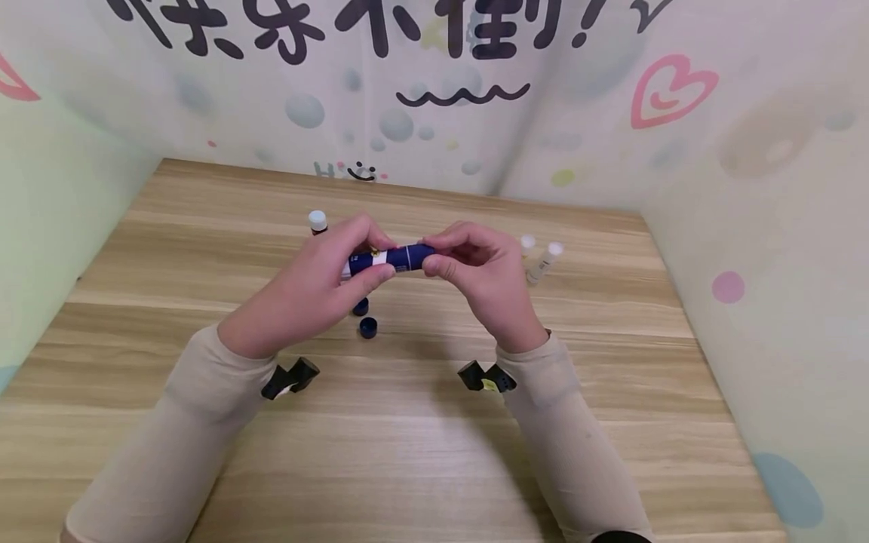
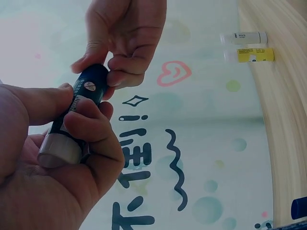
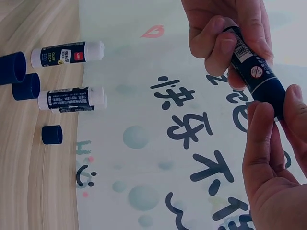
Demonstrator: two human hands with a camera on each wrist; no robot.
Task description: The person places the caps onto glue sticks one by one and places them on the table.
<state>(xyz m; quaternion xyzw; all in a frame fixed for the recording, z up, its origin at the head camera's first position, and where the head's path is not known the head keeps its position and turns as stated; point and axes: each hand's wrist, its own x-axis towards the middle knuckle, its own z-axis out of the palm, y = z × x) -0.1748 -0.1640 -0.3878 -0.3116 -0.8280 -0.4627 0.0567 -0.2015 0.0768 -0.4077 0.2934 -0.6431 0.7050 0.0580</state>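
Note:
Held between both hands over the table is a dark blue glue stick (image 1: 400, 258) with its cap (image 3: 271, 96) on. My left hand (image 1: 302, 290) grips the body, thumb and fingers wrapped around the label; the white base (image 2: 60, 149) pokes out of that hand in the left wrist view. On the other end, my right hand (image 1: 492, 275) pinches the cap between thumb and fingertips. The stick lies almost level in the head view, capped end to the right.
In the right wrist view, two uncapped glue sticks, one upper (image 3: 67, 53) and one lower (image 3: 72, 99), stand on the table beside loose blue caps (image 3: 52, 134). A white-labelled tube (image 2: 250, 38) and a yellow-labelled tube (image 2: 255, 55) stand at the right. A printed curtain (image 1: 434, 136) backs the table.

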